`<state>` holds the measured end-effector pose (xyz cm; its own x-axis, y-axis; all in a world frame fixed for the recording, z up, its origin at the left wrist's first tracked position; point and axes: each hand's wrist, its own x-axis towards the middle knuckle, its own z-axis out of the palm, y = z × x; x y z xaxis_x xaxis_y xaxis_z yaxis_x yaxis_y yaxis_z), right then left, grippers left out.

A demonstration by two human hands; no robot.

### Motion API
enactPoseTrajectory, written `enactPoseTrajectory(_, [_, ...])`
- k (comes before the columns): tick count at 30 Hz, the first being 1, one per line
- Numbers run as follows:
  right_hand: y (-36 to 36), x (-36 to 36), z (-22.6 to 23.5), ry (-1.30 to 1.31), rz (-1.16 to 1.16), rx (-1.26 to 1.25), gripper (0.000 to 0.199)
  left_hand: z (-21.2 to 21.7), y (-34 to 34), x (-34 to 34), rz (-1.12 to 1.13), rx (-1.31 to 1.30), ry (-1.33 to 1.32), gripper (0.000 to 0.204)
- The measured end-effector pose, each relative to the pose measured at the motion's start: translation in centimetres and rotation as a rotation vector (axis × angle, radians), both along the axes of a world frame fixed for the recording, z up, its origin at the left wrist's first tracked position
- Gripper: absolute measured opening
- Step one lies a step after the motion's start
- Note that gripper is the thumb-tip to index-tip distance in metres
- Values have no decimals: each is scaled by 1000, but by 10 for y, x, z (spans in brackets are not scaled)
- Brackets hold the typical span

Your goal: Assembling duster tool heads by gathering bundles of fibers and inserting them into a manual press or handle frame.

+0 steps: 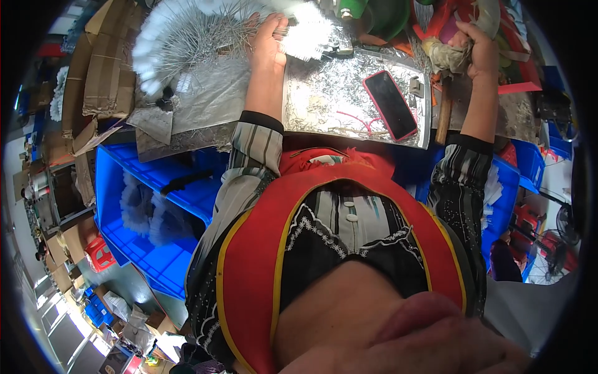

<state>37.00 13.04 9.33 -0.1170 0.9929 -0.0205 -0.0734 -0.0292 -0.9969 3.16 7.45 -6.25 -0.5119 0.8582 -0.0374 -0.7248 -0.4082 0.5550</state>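
Note:
My left hand [271, 42] is at the far edge of the bench, its fingers closed round thin wire stems. They belong to white-bristled wire brushes [306, 38], whose tufts glare under a bright light. To its left lies a large pile of similar brushes [187, 47], wire ends pointing up. My right hand [481, 55], at the far right, is closed at a crumpled beige cloth-like bundle [450, 57]; its fingertips are partly hidden. A wooden handle [444, 112] sticks out below that bundle.
Between my arms lies a shiny metal tray [317, 118] scattered with wire bits, a red-edged phone [391, 106] on its right side. Green and red containers [386, 19] stand behind. Blue crates [156, 212] sit below the bench, cardboard boxes [111, 62] at the left.

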Motion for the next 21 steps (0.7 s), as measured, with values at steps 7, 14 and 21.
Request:
enactPoseTrajectory(7, [-15, -17, -67, -2, -111, 617, 18, 6, 2, 6, 37, -178, 21, 26])
enactPoseTrajectory(14, [-14, -12, -50, 50, -62, 361, 22, 6, -8, -2, -321, -113, 222, 27])
enactPoseTrajectory(21, [-6, -3, -21, 32, -9, 97, 28, 20, -10, 16, -4, -242, 92, 15])
